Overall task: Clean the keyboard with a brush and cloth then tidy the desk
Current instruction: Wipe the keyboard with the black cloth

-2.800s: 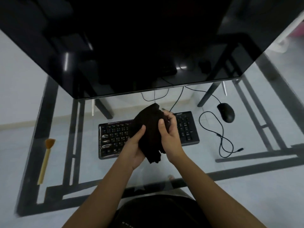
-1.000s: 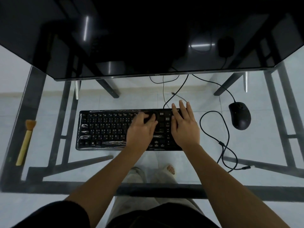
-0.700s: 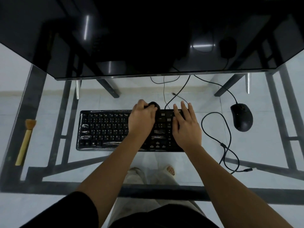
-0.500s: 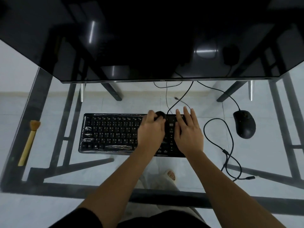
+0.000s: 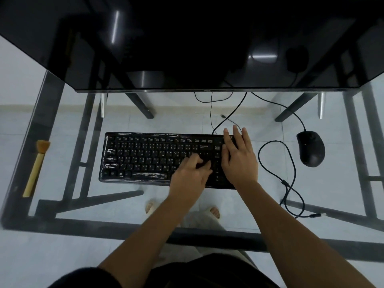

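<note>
Keyboard (image 5: 145,159) on the counter (image 5: 187,119) beneath the monitor (image 5: 187,38), right hand (image 5: 239,161) flat and relaxed on its right end, left hand (image 5: 190,179) clutching a dark cloth (image 5: 204,163) over the keys; likely risks: rubbing too hard, snagging its wrinkled film cover (image 5: 149,175), dragging the cable (image 5: 227,116).

The keyboard (image 5: 145,156) bears white key legends. Its letter rows read Q W E R T Y, then A S D F G, then Z X C V B N M, each with a second, smaller sign too fine to read. A wide key at upper right seems to read Backspace. A tiny mark on the monitor's (image 5: 187,48) lower edge is illegible.
</note>
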